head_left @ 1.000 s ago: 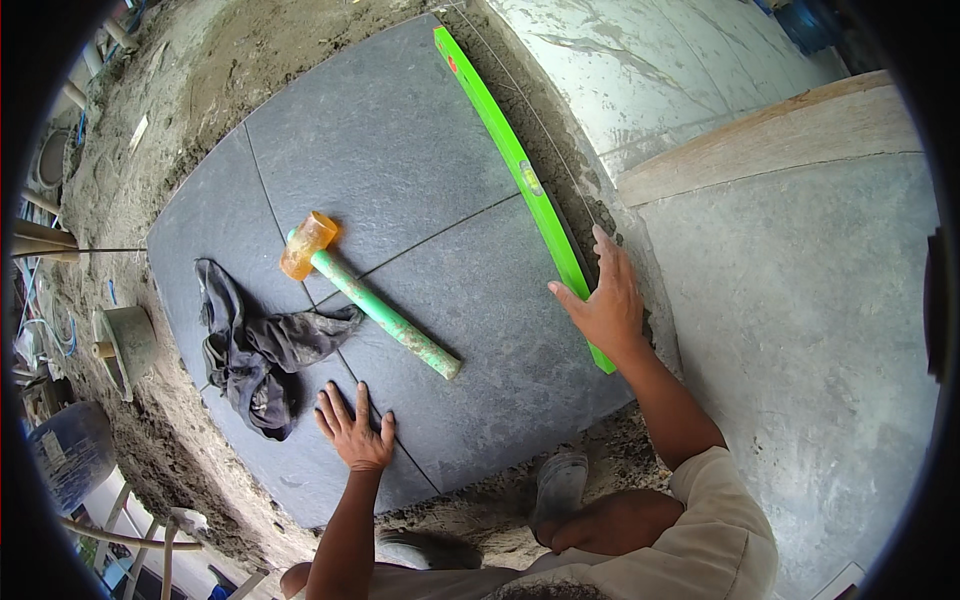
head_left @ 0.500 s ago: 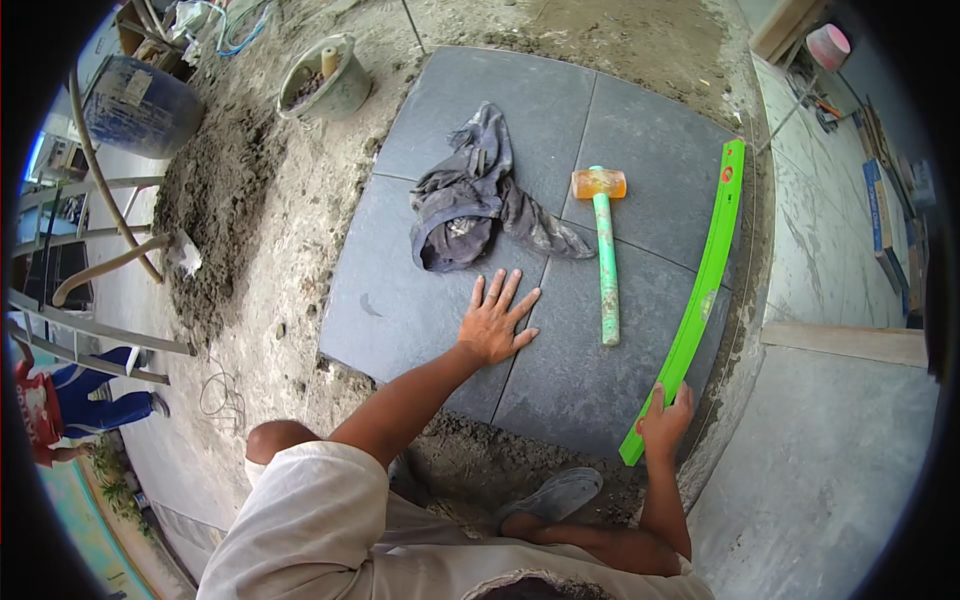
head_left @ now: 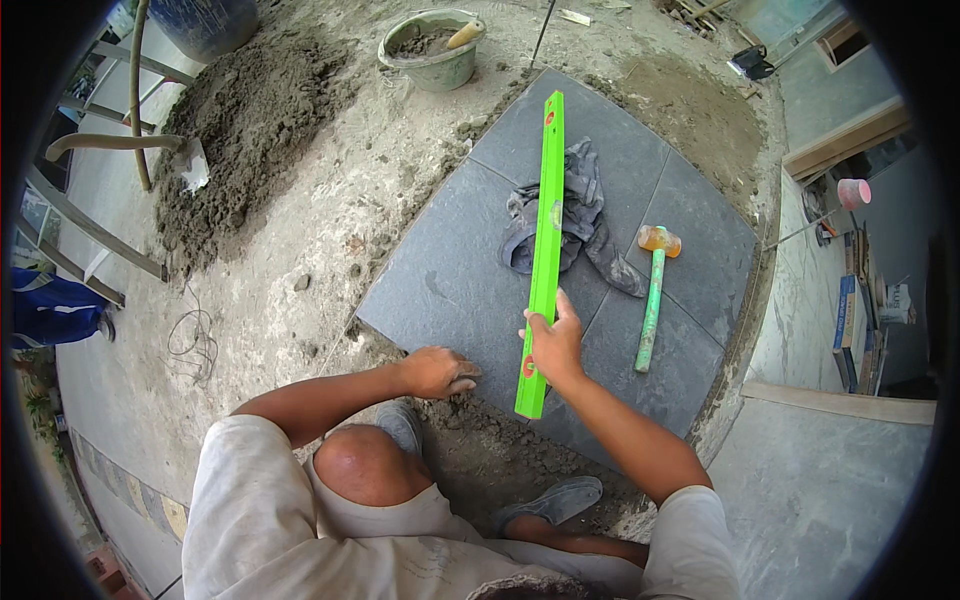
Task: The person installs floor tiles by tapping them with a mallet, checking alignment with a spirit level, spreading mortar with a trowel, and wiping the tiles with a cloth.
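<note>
My right hand [head_left: 555, 340] grips a bright green spirit level [head_left: 547, 235] near its lower end. The level points away from me over the dark grey tiles [head_left: 440, 270], passing above a crumpled grey cloth [head_left: 520, 240] and hiding part of it. By the near left edge of the tiles is my left hand [head_left: 437, 373], its fingers curled in with nothing visible in them. A rubber mallet [head_left: 655, 285] with an orange head and green handle lies on the tiles, right of the level.
Wet mortar [head_left: 250, 110] is heaped at the far left, with a shovel [head_left: 192, 165] in it. A bucket [head_left: 430, 55] holding mortar stands beyond the tiles. At the left edge, blue trousers [head_left: 50, 305] of another person show beside a metal ladder [head_left: 85, 220].
My right hand has carried the level leftward from the right tile edge to over the cloth. My left hand has lifted off the tiles' middle, drawn back left and curled its fingers. The view has shifted.
</note>
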Available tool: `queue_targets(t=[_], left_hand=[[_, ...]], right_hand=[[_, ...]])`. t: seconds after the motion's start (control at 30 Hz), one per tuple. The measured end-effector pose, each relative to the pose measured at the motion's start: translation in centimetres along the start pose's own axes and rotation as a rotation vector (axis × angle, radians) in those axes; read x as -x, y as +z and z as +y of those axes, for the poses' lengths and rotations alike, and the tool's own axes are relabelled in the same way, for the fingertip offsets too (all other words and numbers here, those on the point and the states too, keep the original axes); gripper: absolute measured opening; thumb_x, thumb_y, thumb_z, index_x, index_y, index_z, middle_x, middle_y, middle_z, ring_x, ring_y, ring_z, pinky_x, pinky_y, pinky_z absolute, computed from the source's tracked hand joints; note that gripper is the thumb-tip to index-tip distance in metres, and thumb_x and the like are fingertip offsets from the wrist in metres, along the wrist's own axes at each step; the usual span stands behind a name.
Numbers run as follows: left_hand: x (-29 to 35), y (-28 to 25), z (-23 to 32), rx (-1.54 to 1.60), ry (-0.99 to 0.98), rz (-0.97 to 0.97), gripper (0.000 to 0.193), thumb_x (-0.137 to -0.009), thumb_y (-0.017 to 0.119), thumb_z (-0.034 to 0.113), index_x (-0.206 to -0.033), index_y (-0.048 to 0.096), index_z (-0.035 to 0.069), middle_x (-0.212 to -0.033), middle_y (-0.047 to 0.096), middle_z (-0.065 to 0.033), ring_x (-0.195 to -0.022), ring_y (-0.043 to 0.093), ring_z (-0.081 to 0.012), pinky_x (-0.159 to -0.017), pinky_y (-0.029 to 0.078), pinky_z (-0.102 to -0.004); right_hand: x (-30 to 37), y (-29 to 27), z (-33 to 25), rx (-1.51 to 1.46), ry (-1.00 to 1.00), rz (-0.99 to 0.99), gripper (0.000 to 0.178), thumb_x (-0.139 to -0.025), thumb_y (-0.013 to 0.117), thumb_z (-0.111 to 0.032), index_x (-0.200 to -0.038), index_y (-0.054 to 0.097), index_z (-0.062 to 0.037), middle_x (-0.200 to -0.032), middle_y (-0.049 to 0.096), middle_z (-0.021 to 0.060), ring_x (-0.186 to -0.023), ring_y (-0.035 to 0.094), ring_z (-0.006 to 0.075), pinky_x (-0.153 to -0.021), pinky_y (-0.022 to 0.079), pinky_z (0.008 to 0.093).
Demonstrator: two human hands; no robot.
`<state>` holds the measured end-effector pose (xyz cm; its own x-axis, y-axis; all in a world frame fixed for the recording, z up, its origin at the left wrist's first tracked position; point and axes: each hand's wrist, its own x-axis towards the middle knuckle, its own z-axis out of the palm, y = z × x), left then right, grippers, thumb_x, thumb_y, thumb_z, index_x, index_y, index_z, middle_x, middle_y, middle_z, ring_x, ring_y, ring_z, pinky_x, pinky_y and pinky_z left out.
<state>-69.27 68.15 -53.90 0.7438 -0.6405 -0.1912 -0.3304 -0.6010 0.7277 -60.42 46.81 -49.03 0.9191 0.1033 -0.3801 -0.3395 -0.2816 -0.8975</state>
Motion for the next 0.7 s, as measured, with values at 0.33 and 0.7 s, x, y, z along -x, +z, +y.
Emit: queue_targets(t=[0.33,0.7], left_hand=[[6.8,2.2,-4.8,0.465,-0.554,1.041,0.024,-0.090,0.061,0.006,-0.111,0.068,-0.002,-0.100,0.071,-0.0174,-0.092,0.070,-0.0253,-0.083,0.055,-0.0340],[6.5,-1.0,-6.3,0.041,-0.532,0.976,0.053,-0.080,0.075,0.019,-0.126,0.057,0.000,-0.118,0.062,-0.0208,-0.108,0.059,-0.0371,-0.096,0.046,-0.0443]], right_hand=[[-8.5,21.9,3.2,0.361,-0.106,0.411,0.069,-0.083,0.062,-0.008,-0.146,0.036,0.0020,-0.140,0.045,0.0241,-0.126,0.044,0.0420,-0.110,0.032,0.0470],[-3.3,16.7,5.0,0.381,-0.274,0.270,0.078,-0.090,0.067,-0.031,-0.149,0.028,0.0016,-0.141,0.037,0.0275,-0.131,0.037,0.0429,-0.109,0.032,0.0527]])
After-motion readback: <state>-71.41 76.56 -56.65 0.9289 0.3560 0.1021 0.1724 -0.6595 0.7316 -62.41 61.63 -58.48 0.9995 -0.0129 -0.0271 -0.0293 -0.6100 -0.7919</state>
